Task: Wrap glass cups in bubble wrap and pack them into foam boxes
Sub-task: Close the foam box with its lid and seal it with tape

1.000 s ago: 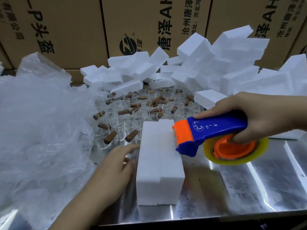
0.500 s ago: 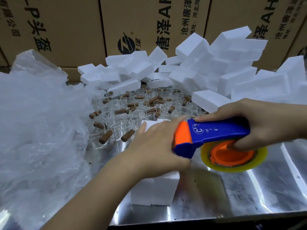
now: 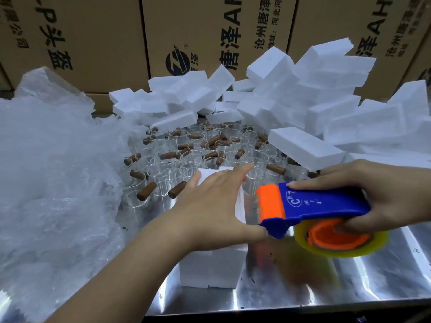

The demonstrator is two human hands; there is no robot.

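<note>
A closed white foam box (image 3: pixel 211 266) lies lengthwise on the shiny metal table (image 3: pixel 326 283). My left hand (image 3: pixel 217 203) lies flat on top of the box, fingers spread, thumb by the dispenser's nose. My right hand (image 3: pixel 377 192) grips a blue and orange tape dispenser (image 3: pixel 310 208) with a yellowish tape roll, its orange blade end just right of the box. A stretch of clear tape seems to run from the blade to the box. Behind the box stand several glass cups (image 3: pixel 200 150) with brown wooden handles.
A big heap of bubble wrap (image 3: pixel 53 183) fills the left side. Loose white foam boxes (image 3: pixel 303 94) are piled at the back and right. Brown cardboard cartons (image 3: pixel 210 31) form a wall behind. The table's front edge runs along the bottom.
My left hand went from the box's left side onto its top and stays pressed there. The dispenser shifted right and slightly down, away from the box.
</note>
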